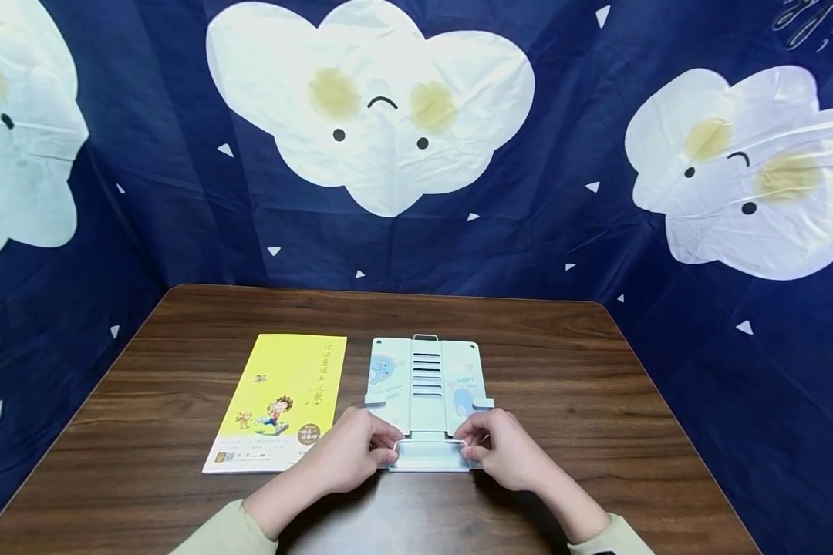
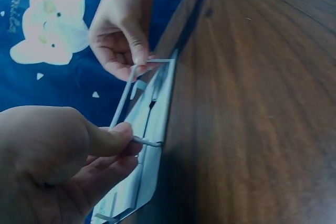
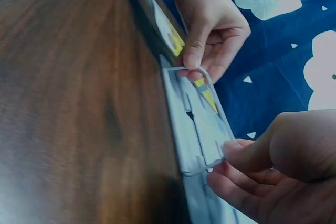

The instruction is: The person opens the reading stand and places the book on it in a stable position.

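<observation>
A pale blue metal book stand with cartoon prints lies on the table in the middle of the head view. At its near end a bent wire bracket stands up from the panel. My left hand pinches the bracket's left corner between thumb and fingers. Opposite it, my right hand pinches the right corner the same way. Both wrist views show the thumbs on the wire, with the panel lying beneath. Two small clips stick out at the stand's sides.
A yellow children's book lies flat on the wooden table, left of the stand and close to my left forearm. Dark blue cloth with white clouds hangs behind the table and on both sides.
</observation>
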### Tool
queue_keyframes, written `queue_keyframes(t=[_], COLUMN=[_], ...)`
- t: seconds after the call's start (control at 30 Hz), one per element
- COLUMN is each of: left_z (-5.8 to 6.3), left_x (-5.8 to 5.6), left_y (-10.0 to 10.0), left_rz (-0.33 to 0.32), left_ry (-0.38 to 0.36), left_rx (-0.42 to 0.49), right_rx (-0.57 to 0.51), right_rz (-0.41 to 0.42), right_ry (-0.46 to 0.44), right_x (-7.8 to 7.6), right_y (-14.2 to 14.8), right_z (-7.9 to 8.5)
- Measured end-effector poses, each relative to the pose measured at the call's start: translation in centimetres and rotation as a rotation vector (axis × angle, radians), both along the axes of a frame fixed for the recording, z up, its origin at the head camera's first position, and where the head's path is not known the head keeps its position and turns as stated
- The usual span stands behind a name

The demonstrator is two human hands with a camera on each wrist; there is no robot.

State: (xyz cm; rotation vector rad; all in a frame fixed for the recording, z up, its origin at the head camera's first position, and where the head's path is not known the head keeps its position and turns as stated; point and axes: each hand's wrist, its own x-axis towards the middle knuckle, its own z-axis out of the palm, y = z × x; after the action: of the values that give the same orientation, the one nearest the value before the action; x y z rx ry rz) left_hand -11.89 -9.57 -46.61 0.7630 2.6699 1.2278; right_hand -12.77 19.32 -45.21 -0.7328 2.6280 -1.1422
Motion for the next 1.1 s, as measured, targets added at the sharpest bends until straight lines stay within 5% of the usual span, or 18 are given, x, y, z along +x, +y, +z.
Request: queue_keyframes(t=[0.3,0.6,1.1], left_z=[1.7,3.3,3.9], left_x=[-2.0,-5.1,-10.1], left_y=[-1.4,-2.8,-4.4], left_rz=[-0.006,0.058,0.194], left_ry=[-0.120,-0.140,-0.199], left_rx=[0.139,0.129,0.143], right_rx=[-0.042,-0.100,-0.168], right_rz=[0.039,0.030,-0.082], right_ry=[-0.063,-0.079,-0.134], right_x=[-1.5,-4.4,-9.5], right_y=[0.8,1.9,2.7], right_z=[1.8,3.2,4.0])
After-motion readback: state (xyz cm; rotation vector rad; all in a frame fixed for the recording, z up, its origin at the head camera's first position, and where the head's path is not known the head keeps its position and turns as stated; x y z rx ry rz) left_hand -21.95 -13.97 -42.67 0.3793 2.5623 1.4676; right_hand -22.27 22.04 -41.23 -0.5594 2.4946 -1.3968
